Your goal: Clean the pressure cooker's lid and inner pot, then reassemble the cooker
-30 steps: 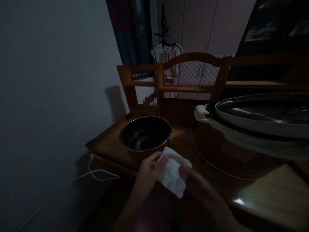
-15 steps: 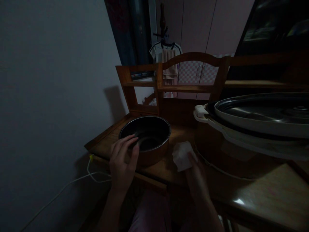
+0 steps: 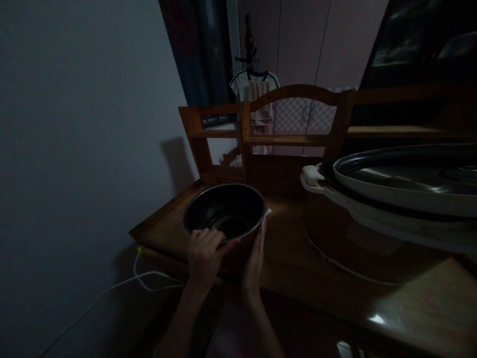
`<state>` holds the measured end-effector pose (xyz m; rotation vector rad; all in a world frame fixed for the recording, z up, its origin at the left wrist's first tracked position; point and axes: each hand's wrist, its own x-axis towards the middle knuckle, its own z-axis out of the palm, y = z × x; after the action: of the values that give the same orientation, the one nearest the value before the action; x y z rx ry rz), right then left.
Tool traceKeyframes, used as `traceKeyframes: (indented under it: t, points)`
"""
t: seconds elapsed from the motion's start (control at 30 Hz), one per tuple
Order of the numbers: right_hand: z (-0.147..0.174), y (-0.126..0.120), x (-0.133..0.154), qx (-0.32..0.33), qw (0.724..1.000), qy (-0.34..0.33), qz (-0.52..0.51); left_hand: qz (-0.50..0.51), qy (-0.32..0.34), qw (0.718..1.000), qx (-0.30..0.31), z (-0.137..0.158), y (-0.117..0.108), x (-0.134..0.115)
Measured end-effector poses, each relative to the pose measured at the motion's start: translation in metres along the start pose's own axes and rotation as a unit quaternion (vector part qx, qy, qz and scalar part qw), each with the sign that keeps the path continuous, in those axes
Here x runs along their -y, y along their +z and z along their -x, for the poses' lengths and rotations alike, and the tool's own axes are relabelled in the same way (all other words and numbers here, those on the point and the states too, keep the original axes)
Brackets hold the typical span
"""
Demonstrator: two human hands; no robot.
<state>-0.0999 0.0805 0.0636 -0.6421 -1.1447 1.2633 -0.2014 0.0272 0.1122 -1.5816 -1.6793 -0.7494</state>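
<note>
A round, dark-coated pot [image 3: 219, 199] sits near the left end of the wooden desk, slightly tilted. My left hand [image 3: 204, 253] is closed over its near rim, fingers inside and thumb along the edge. Against the pot's right outer wall, my right hand [image 3: 255, 261] presses a thin white tissue [image 3: 264, 226]. Only an edge of the tissue shows between palm and pot; the rest is hidden.
To the right stands a large cooker [image 3: 354, 238] with a pale rim, a side handle [image 3: 312, 175] and a glass lid [image 3: 410, 171]. A wooden shelf frame [image 3: 290, 138] rises behind the pot. A white cable [image 3: 112, 288] hangs at left, beside the wall [image 3: 93, 124].
My left hand has gone from hovering at the pot's near left edge to gripping the rim. My right hand has carried the tissue leftward onto the pot's side. The pot has tilted slightly.
</note>
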Motion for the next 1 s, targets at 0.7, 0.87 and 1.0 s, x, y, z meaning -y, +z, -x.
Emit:
traceKeyframes:
  t: [0.7,0.87,1.0]
  points:
    - [-0.021,0.014,0.058,0.093,0.924,-0.224,0.297,0.193,-0.260,0.937,-0.131,-0.009,-0.028,0.052]
    - [-0.020,0.007,0.067,0.165,0.866,-0.285,0.376,0.190,-0.319,0.922,-0.110,-0.020,-0.027,0.066]
    - [-0.015,0.009,0.067,0.253,0.803,-0.343,0.416,0.181,-0.390,0.896,-0.110,-0.012,-0.025,0.091]
